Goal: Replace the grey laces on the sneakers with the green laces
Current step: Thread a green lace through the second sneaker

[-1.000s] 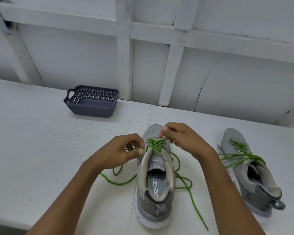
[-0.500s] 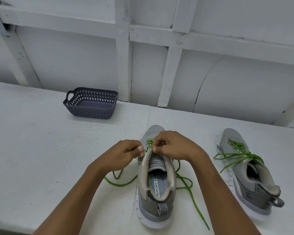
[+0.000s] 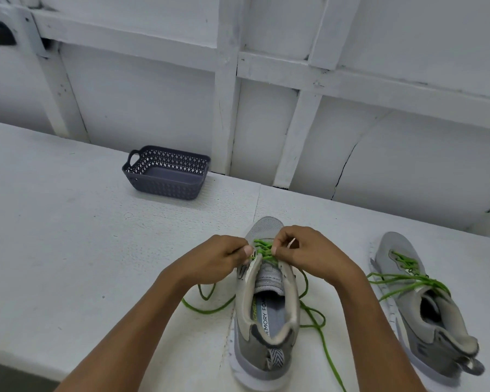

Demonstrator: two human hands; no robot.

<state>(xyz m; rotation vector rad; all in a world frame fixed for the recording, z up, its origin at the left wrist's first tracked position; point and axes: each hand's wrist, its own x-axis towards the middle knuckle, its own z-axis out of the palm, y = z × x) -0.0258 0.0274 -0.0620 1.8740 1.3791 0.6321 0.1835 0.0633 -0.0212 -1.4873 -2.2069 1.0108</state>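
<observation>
A grey sneaker (image 3: 266, 329) stands heel toward me on the white table, with a green lace (image 3: 262, 248) crossed through its eyelets. My left hand (image 3: 221, 257) pinches the lace at the shoe's left eyelet row. My right hand (image 3: 309, 250) pinches the lace at the right eyelet row, fingers curled. Loose green lace ends (image 3: 320, 326) trail on both sides of the shoe. A second grey sneaker (image 3: 425, 306) with green lacing (image 3: 408, 274) sits to the right, untouched.
A dark grey perforated basket (image 3: 167, 172) stands at the back left of the table (image 3: 68, 250), near the white panelled wall. The table's front edge runs along the lower left.
Both hands stay on the lace at the middle sneaker's eyelets. My right hand moved left and nearer over the lacing, then shifted slightly right again. The camera view tilted a little.
</observation>
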